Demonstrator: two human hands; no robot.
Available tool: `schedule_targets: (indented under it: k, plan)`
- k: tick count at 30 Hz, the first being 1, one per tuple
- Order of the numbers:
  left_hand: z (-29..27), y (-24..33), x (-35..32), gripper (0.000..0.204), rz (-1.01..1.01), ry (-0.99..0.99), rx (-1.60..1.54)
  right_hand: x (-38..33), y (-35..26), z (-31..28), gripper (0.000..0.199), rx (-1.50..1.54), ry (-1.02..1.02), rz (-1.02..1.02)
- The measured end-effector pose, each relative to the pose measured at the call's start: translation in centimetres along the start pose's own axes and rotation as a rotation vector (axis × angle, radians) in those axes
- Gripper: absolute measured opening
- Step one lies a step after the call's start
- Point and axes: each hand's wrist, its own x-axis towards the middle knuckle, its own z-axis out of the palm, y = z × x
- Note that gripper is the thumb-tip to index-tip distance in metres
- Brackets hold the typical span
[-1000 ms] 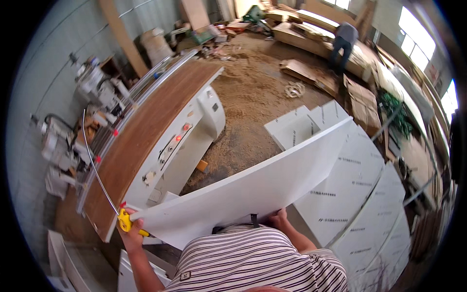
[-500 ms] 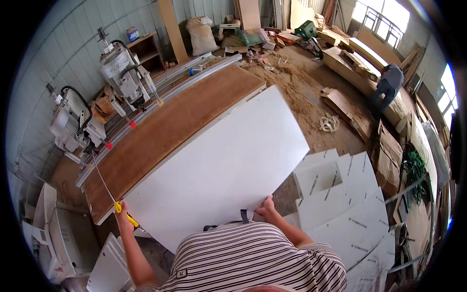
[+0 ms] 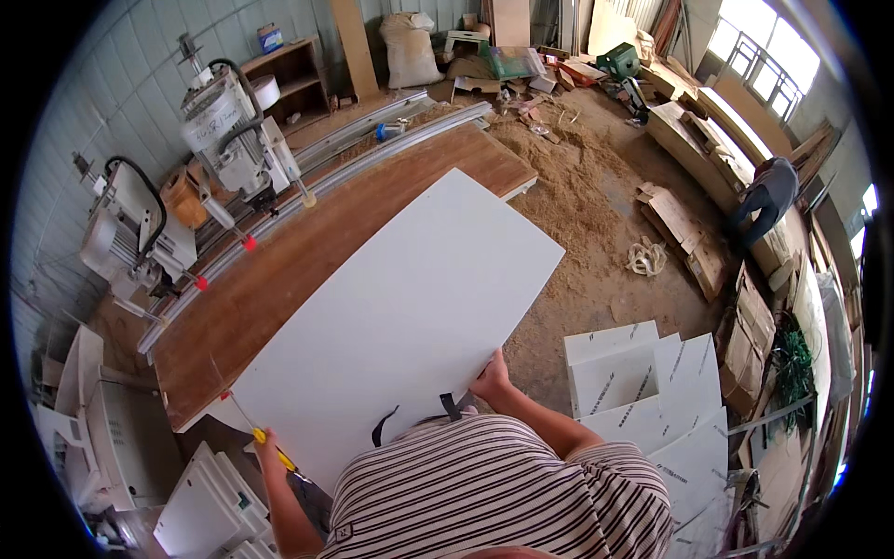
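A large white panel (image 3: 400,298) lies tilted across the front of a brown wooden work table (image 3: 354,219), its near end reaching my striped shirt. My right hand (image 3: 491,374) is closed on the panel's right edge. At the panel's near left edge, my left hand (image 3: 268,449) is wrapped round a yellow tool (image 3: 287,461) with a long thin metal rod, which looks like an air blow gun. The rod points away from me, toward the table's near left corner. Whether that hand also grips the panel is hard to see.
Two drilling heads (image 3: 228,140) stand on rails behind the table. White boards (image 3: 624,373) with printed marks lie stacked on the right. White cabinet-like units (image 3: 209,503) stand at lower left. Sawdust (image 3: 577,168) covers the far floor. A person (image 3: 768,200) bends over timber at far right.
The panel has slid left and back toward me, baring more of the table's far right end. Both hands have shifted with it, and the yellow tool is lower and nearer me.
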Motion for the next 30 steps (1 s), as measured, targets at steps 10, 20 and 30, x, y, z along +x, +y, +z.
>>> schedule_targets:
  k: [10, 20, 30]
  plan:
    - [7.8, 7.2, 6.2, 0.042, 0.504, -0.137, 1.234, 9.2, 1.5, 4.0, 0.045, -0.176, -0.026, -0.021]
    - [21.8, 16.0, -2.8, 0.027, 0.72, -0.629, 1.429, 14.3, 7.1, 10.9, 0.057, -0.079, 0.059, -0.025]
    - [13.3, 12.1, -3.2, 0.035, 0.075, -0.039, 1.221, 22.4, 0.2, 12.3, 0.057, -0.018, 0.076, -0.013]
